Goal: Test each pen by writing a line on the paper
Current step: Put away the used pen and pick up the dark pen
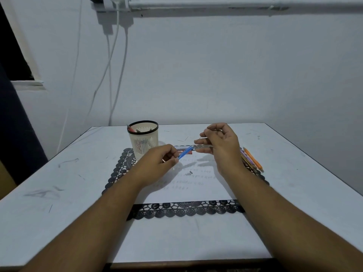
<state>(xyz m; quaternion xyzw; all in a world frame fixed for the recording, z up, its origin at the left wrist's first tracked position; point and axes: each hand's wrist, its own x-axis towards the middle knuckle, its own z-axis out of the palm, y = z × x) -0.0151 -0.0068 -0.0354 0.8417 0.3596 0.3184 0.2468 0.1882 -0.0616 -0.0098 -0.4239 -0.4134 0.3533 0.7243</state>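
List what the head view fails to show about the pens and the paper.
- Blue pen: its near end hidden inside the left hand.
- Grey piece: partly covered by the right hand; too blurred to identify.
- Paper: marks too small to read.
- Cup: contents screened by its slatted wall.

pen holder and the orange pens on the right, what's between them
Head view: both hands, left hand and right hand, holding a blue pen above the paper, between pen holder and orange pens.

We read nothing for certain: the paper (pixel 194 185) bore rows of faint handwritten marks, too small to read, and the box (pixel 183 150) perhaps carried blurred print.
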